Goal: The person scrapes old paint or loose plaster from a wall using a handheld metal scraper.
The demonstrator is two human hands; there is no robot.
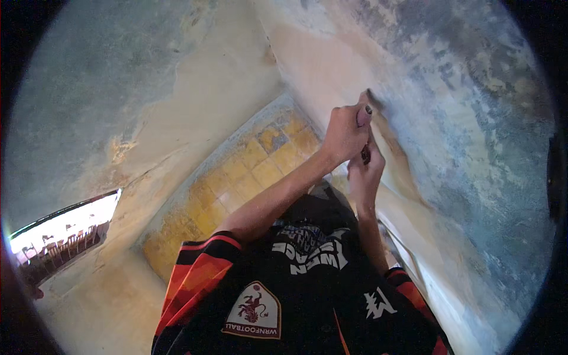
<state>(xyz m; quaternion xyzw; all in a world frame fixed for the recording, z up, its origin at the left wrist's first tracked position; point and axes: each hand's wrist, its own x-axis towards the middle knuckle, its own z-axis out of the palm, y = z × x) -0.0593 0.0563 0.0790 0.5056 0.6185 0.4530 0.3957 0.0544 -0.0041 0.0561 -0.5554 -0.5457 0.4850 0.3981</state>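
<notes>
Near the wall at the upper right, my left hand (347, 133) is closed around a tool handle (364, 116) with a rounded end. Just below and to the right, my right hand (367, 171) is close to it, its fingers curled, with a small dark part (365, 154) showing between the hands. A dark, narrow edge (374, 100) lies beyond the left hand against the plastered wall (399, 111); whether it belongs to the tool, I cannot tell. The tool's working end is mostly hidden, and so is the right hand's exact grip.
Yellow floor tiles (248, 168), some worn, lie below between two walls. The left wall (177, 102) has patchy, stained plaster and a bright opening (66, 226) with a row of bars. A pale, curved edge (408, 253) runs beside my right arm.
</notes>
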